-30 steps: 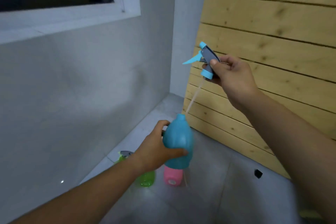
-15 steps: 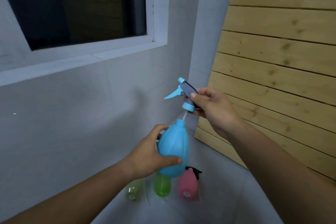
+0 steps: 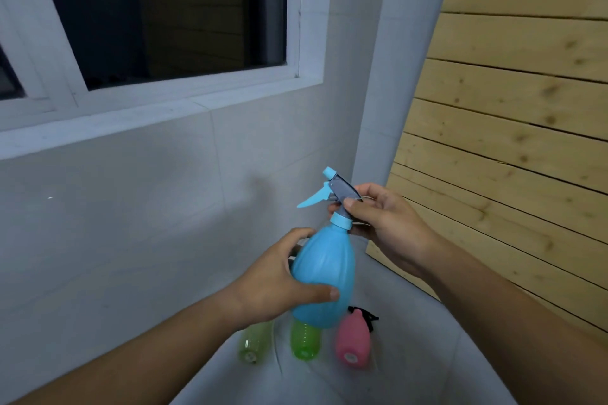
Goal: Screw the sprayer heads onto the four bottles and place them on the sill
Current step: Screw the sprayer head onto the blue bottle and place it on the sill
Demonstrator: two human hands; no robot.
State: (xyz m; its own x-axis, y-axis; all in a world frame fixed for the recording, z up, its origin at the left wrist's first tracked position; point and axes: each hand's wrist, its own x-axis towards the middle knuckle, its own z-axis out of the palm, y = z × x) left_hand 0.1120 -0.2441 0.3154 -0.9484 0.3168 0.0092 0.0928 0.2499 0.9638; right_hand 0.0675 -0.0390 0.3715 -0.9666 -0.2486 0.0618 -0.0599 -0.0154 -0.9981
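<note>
My left hand grips the belly of a blue bottle, held upright in front of me. My right hand pinches the blue-and-grey sprayer head, whose collar sits on the bottle's neck. On the floor below lie a pink bottle with a black sprayer head, a green bottle and a pale yellow-green bottle. The white window sill runs along the wall at upper left.
A grey tiled wall stands ahead, with a dark window above the sill. A wooden plank panel leans on the right. The grey floor stretches out around the lying bottles.
My right hand has lowered the sprayer head, its tube sliding into the bottle, until the collar meets the neck. My view has tilted up toward the window.
</note>
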